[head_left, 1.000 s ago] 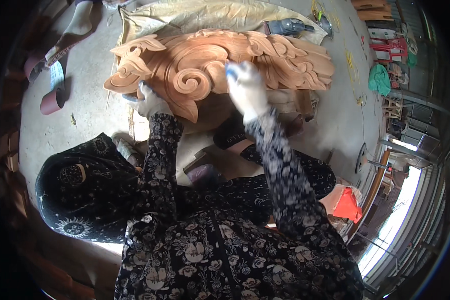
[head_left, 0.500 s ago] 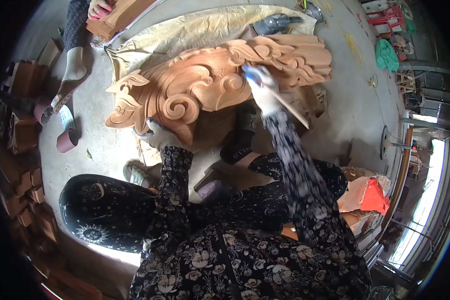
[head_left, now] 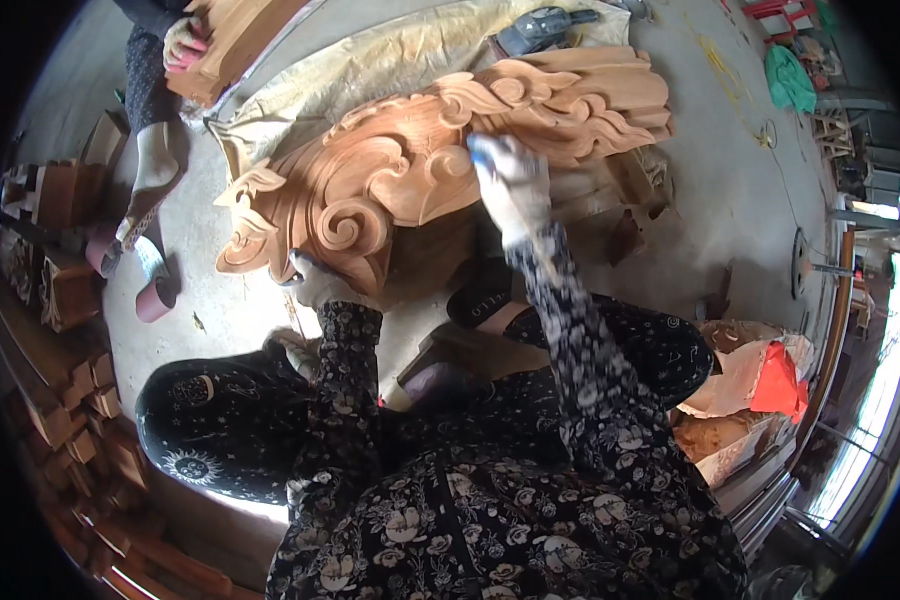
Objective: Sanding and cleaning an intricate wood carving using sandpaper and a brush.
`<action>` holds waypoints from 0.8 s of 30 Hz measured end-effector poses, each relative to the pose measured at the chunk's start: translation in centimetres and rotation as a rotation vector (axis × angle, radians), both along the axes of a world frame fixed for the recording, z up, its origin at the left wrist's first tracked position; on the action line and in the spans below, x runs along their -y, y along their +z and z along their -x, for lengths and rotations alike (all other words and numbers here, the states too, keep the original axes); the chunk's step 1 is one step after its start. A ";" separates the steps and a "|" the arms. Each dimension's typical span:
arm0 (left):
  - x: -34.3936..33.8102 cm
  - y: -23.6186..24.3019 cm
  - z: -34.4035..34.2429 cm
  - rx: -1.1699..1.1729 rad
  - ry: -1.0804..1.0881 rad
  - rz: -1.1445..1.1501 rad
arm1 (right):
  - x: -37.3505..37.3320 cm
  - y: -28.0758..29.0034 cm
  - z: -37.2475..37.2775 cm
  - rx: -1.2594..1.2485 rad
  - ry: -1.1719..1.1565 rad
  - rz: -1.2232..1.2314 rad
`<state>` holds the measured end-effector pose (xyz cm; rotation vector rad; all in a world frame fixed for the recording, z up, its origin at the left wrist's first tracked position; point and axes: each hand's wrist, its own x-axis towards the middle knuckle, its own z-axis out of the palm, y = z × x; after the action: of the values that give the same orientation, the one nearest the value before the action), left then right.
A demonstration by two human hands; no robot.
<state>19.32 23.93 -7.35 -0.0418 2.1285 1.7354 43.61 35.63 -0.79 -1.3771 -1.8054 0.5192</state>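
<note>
A long carved wooden panel (head_left: pixel 410 170) with scrolls and leaf shapes lies across my front, tilted up to the right. My left hand (head_left: pixel 328 285), in a pale glove with dark blue fingertips, grips its near edge below the big spiral scroll. My right hand (head_left: pixel 515 188), gloved the same way and slightly blurred, is closed round a thin pale wooden stick (head_left: pixel 543 252), whose rear end points back along my forearm. Its front end is hidden by the fingers, so its kind does not show. That hand is over the panel's near edge, around mid-length.
A yellowish sheet (head_left: pixel 370 60) lies under the panel, with a dark power tool (head_left: pixel 540 30) on it. Another person's gloved hand (head_left: pixel 185 42) rests on a wooden piece (head_left: pixel 240 45) at far left. Stacked wood blocks (head_left: pixel 65 410) line the left; sandpaper strips (head_left: pixel 157 297) lie nearby.
My right hand has moved slightly left and nearer to me, and the stick has swung more in line with my forearm. My left hand keeps its grip. The view has shifted a little.
</note>
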 end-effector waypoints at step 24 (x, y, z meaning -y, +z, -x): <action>3.3 0.2 0.9 0.066 0.141 0.110 | 8.7 -2.3 -7.8 -0.566 0.074 0.468</action>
<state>18.39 20.66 -7.13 -0.2822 2.2168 1.6667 51.43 26.96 -3.14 -1.2812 -1.3145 1.2911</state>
